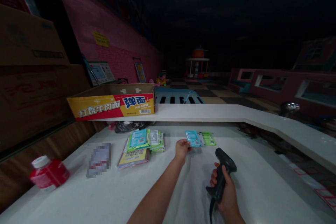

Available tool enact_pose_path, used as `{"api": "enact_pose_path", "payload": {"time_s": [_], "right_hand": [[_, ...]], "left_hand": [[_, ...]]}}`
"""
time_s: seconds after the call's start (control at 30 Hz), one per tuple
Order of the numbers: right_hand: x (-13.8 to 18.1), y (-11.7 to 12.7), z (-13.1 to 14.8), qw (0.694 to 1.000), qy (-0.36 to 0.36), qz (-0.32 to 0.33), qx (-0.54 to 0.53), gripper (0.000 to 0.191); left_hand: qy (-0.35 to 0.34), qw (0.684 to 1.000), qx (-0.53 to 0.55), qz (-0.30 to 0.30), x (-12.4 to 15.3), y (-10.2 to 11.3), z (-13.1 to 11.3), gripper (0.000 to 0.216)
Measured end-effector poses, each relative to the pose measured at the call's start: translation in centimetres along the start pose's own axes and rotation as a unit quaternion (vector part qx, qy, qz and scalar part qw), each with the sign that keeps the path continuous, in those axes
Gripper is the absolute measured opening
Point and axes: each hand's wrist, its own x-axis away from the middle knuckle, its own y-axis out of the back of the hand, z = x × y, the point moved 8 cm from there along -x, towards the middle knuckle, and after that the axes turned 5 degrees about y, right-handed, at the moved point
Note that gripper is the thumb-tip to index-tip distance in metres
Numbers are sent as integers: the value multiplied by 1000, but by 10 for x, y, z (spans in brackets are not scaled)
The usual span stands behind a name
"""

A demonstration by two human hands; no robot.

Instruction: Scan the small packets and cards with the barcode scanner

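Surface (110, 196): white counter, dimly lit, carrying everything below; a raised white ledge (210, 112) runs along its far edge.
Noodle carton (112, 102): open yellow-and-red box on the ledge, well apart from both hands.
Red bottle (48, 174): lying near the left edge, white cap, out of the way.
Packet stack (143, 143): loose pile of blue and green sachets over a larger yellow one, left of the left hand.
Scanner (222, 175): black handheld barcode reader with its cord trailing towards the camera, head tilted towards the blue packet.
Right hand (227, 190): fingers clenched round the scanner handle; a firm wrist and the head squared to the printed face would, I judge, read cleanest.
Left hand (182, 148): fingertips pinching the near edge of the blue packet; best kept off any code.
Blue packet (193, 138): flat on the surface, just beside a green packet (209, 138).
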Motion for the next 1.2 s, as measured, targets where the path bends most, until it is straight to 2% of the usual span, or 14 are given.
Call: {"api": "enact_pose_path", "payload": {"time_s": [0.13, 0.3, 0.43, 0.5, 0.57, 0.7, 0.8, 0.9, 1.0, 1.2], "right_hand": [[-2, 2, 0, 1000, -1, -10, -14, 39], [-4, 3, -1, 1000, 2, -11, -8, 37], [-5, 3, -2, 1000, 4, -12, 4, 39], [-5, 3, -2, 1000, 1, -15, -9, 37], [-5, 3, -2, 999, -8, -23, -31, 35], [-4, 3, -2, 998, -13, -30, -62, 30], [-5, 2, 0, 998, -8, -30, -63, 30], [-5, 1, 1, 997, -9, -28, -65, 31], [-5, 3, 0, 997, -16, -37, -64, 32], [-5, 3, -1, 996, -22, -40, -72, 33]], "left_hand": [[14, 999, -30, -39, -25, -29, 15, 23], [12, 996, -65, -56, -48, -63, 32, 24], [-5, 991, -112, -71, -57, -71, 36, 21], [-36, 983, -170, -66, -55, -70, 29, 20], [-108, 952, -284, -44, -47, -72, 14, 23], [-238, 841, -485, -4, -19, -79, -9, 14], [-280, 745, -602, 61, -1, -91, -3, 25], [-282, 677, -667, 133, 6, -104, 16, 40], [-270, 643, -700, 155, 2, -112, 31, 43], [-253, 621, -722, 168, -6, -120, 36, 42]]}}
